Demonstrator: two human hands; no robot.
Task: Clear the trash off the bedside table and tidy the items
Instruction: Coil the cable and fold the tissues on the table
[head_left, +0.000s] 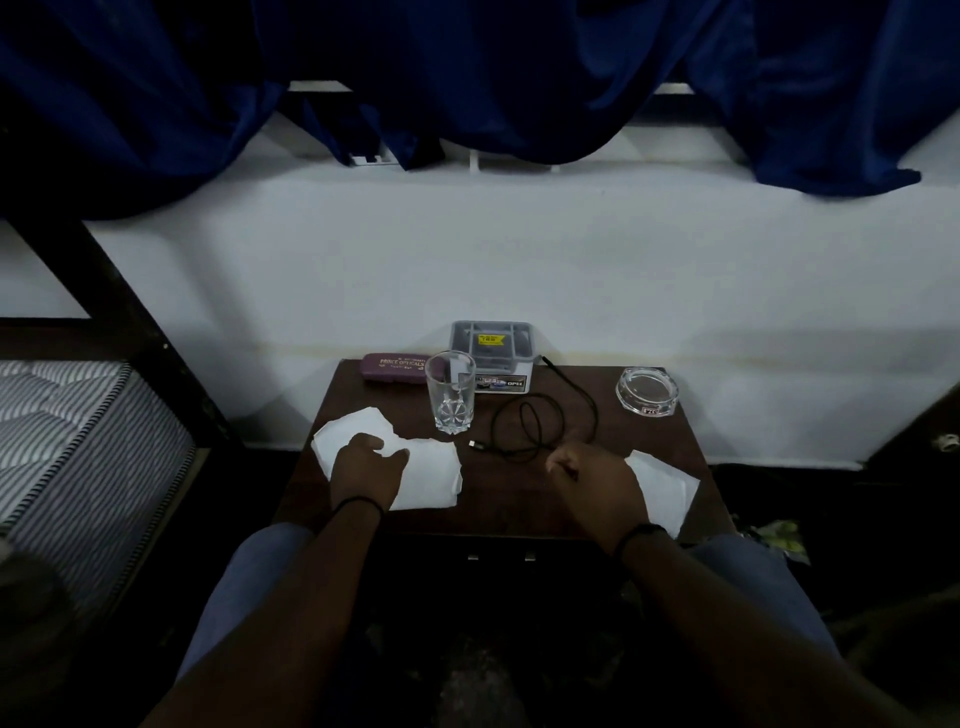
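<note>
— Hanging along the far side, a blue curtain is seen above a white wall, with a striped mattress at the left. What is set on the bedside table?

— A large torn white paper is spread at the near left, and a smaller white paper lies at the near right edge.

— And the hands?

— The left hand is laid on the large paper, its fingers curled down onto the sheet. The right hand is held loosely curled beside the smaller paper; whether anything is pinched cannot be told.

— What else is seen?

— A clear-lidded box, a drinking glass, a black cable, a glass ashtray and a purple spectacle case.
</note>
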